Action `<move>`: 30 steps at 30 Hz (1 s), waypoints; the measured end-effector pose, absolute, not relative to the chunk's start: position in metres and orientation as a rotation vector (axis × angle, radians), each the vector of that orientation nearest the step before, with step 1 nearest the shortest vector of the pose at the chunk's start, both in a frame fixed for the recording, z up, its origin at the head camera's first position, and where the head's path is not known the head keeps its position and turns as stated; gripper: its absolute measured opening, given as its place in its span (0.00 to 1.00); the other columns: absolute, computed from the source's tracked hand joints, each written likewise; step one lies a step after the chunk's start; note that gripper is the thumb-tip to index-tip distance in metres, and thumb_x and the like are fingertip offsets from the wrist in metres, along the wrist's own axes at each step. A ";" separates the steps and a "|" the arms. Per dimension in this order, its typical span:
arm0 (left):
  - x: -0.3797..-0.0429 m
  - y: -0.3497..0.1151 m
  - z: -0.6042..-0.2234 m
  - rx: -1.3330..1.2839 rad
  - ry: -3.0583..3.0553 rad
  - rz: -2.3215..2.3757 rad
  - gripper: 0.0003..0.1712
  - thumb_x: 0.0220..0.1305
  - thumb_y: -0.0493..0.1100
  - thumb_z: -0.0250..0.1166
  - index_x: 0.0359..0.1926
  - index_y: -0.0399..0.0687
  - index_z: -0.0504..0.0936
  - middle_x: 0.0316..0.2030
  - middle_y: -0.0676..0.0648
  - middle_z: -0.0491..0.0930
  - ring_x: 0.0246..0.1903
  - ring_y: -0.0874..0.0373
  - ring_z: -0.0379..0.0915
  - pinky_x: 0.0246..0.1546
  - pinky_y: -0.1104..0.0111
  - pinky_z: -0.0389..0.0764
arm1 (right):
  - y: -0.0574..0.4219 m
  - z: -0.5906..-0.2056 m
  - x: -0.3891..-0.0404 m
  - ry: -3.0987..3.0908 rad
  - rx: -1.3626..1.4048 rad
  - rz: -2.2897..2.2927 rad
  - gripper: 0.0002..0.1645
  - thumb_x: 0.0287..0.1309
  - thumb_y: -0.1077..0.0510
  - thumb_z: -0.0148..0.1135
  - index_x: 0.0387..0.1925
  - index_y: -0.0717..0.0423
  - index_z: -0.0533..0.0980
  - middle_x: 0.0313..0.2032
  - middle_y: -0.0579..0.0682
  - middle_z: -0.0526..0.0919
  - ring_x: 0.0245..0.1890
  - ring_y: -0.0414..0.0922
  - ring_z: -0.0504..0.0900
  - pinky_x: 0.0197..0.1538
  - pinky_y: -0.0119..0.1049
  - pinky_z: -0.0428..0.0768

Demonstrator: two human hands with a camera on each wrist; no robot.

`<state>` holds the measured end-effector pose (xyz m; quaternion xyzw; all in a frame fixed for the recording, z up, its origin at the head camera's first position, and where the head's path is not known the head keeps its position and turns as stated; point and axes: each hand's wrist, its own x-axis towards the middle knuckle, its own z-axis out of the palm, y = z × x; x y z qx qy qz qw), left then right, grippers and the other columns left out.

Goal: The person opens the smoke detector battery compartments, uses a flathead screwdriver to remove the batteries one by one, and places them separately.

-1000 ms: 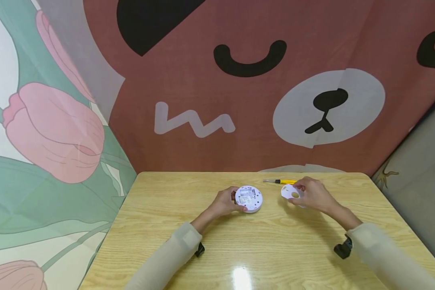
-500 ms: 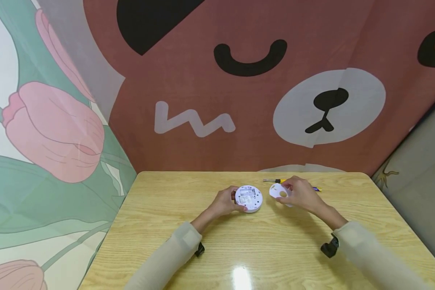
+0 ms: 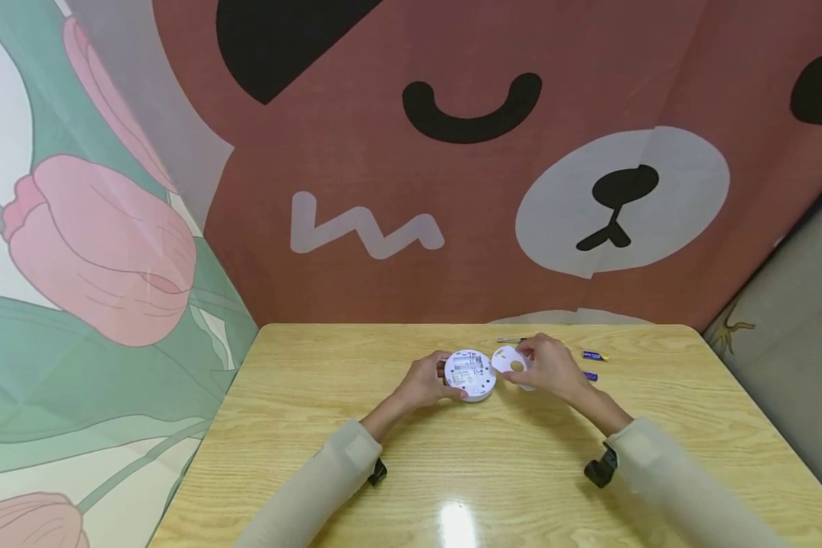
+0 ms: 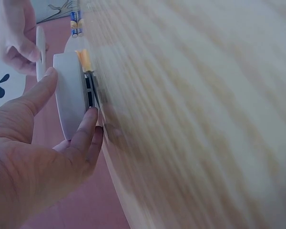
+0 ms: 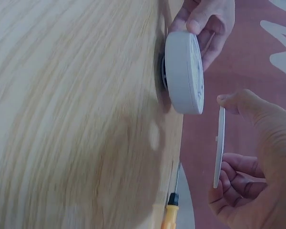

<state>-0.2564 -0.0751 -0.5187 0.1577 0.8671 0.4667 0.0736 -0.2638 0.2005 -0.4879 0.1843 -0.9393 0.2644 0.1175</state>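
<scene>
In the head view my left hand (image 3: 426, 382) grips the rim of a round white smoke detector (image 3: 470, 378), thumb on its near edge. The detector's back faces up, showing a battery compartment and a label. Its dark-slotted front points down, close to the tabletop; contact is unclear. My right hand (image 3: 553, 368) pinches a thin white mounting plate (image 3: 506, 358) by its edge, thumb on one side and fingers on the other. This plate has a round hole and hangs tilted at the detector's right. The right wrist view shows a gap between plate (image 5: 219, 148) and detector (image 5: 185, 74).
A screwdriver (image 3: 509, 340) with a yellow-and-black handle (image 5: 170, 212) lies behind the right hand, partly covered by it in the head view. Two small blue-and-yellow batteries (image 3: 594, 355) lie farther right on the wooden table (image 3: 356, 350). A printed cloth (image 3: 356, 289) hangs behind.
My right hand has carried the mounting plate leftward, close to the detector, uncovering the batteries at right. The left hand and the detector have stayed in place.
</scene>
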 end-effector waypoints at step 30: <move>-0.256 -0.075 -0.520 0.538 2.622 1.407 0.41 0.50 0.39 0.86 0.64 0.34 0.77 0.48 0.39 0.88 0.46 0.52 0.86 0.44 0.72 0.84 | 0.148 -0.499 -0.266 -2.799 0.431 0.849 0.33 0.42 0.43 0.88 0.37 0.65 0.86 0.32 0.53 0.86 0.33 0.47 0.79 0.39 0.44 0.81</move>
